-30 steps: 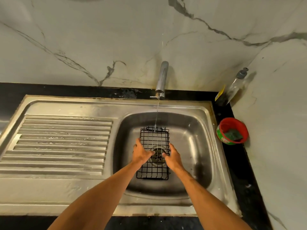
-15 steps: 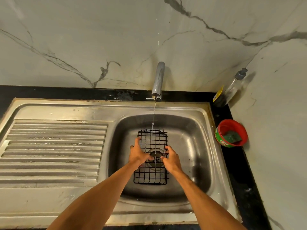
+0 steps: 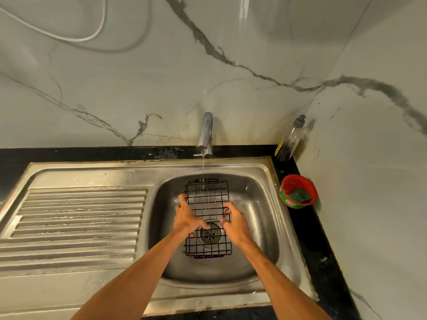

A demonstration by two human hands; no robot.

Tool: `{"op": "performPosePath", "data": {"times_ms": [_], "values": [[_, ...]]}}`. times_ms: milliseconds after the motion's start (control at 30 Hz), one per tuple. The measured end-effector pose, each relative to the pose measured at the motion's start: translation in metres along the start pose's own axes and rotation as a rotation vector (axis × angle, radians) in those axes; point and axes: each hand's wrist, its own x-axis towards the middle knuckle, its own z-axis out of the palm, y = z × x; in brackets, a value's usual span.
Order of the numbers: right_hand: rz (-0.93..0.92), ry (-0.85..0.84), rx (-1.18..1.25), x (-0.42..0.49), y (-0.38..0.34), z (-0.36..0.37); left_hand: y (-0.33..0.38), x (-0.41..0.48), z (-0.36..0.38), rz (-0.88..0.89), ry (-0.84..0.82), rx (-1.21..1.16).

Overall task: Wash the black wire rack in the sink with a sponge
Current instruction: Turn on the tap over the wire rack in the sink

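The black wire rack (image 3: 209, 199) sits inside the sink (image 3: 261, 218), over the middle of the basin, its long sides running from the back wall toward the front rim. The left hand (image 3: 187, 218) grips the rack's left edge, with the fingers reaching along the side wire and the thumb laid across the grid. The right hand (image 3: 235, 224) holds the right edge opposite, its fingers curled onto the outer wires. Whether the rack rests on the basin floor or is lifted slightly off it is hard to judge from this angle. The round drain (image 3: 211, 233) shows through the grid between the two hands.

A thin stream of water (image 3: 203, 167) falls from the chrome tap (image 3: 206, 132) at the back edge of the sink and lands on the far end of the rack. The ribbed drainboard (image 3: 76, 222) fills the left half of the steel unit. On the black counter (image 3: 307, 227) along the sink's right edge stands a red tub (image 3: 309, 188) with a green sponge (image 3: 299, 195) lying in it. In the back right corner a clear bottle (image 3: 290, 140) leans against the marble wall (image 3: 161, 77).
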Motion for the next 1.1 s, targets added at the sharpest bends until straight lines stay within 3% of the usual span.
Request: {"op": "performPosePath", "data": {"times_ms": [233,367,467,600,733,933,1100], "values": [[-0.107,0.050,0.063,-0.022,-0.012,-0.025,0.014,-0.020,-0.002,0.165,0.049,-0.080],[-0.127,0.070,0.122,-0.035,-0.008,-0.033,0.020,-0.025,-0.003,0.102,-0.071,-0.372],[-0.153,0.119,0.148,-0.043,-0.004,-0.029,0.025,-0.029,-0.001,0.090,0.018,-0.456],[-0.204,0.179,0.196,-0.052,0.004,-0.025,0.024,-0.026,-0.011,0.132,0.120,-0.285],[-0.277,0.185,0.203,-0.056,0.016,-0.026,0.017,-0.022,-0.019,0.223,-0.006,-0.352],[-0.169,0.158,0.228,-0.057,0.026,-0.032,0.017,-0.026,-0.008,0.334,-0.006,-0.373],[-0.114,0.183,0.288,-0.057,0.031,-0.037,0.016,-0.033,0.005,0.464,0.126,-0.385]]}}
